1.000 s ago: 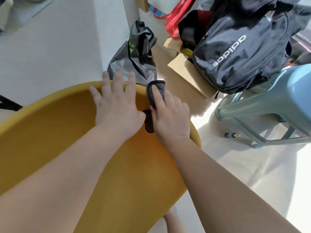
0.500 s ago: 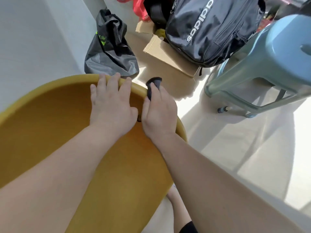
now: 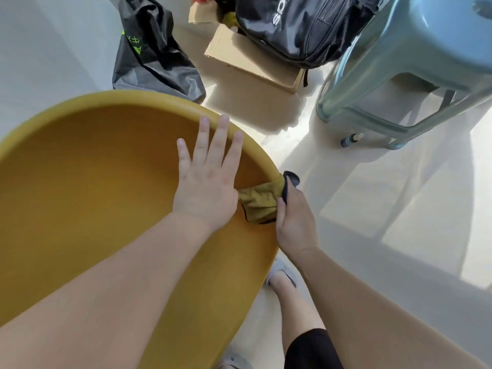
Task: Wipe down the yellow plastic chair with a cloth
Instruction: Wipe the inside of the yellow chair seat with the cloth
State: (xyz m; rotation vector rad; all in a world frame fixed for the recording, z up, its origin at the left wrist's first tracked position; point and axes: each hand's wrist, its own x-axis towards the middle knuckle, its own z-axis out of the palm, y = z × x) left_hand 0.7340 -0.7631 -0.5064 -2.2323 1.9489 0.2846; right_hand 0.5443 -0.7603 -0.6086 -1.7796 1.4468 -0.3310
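The yellow plastic chair [image 3: 87, 182] fills the lower left, its curved rim running from upper left to the right. My left hand [image 3: 209, 177] lies flat on the inner surface near the rim, fingers straight and spread. My right hand [image 3: 294, 219] grips the dark cloth [image 3: 262, 202] at the right rim, with the cloth draped over the edge and onto the inside. The cloth looks yellowish where it lies in the chair and dark at its outer fold.
A pale blue plastic stool [image 3: 415, 62] stands at the upper right. A black backpack [image 3: 300, 27] lies on flattened cardboard [image 3: 247, 59] at the top. A dark plastic bag [image 3: 151, 54] sits behind the chair rim. A small bottle [image 3: 351, 139] lies under the stool. My foot [image 3: 282, 275] is beside the chair.
My right hand has slid the cloth down along the right rim toward me. My left hand moved off the rim top onto the inner surface. The camera tilted downward.
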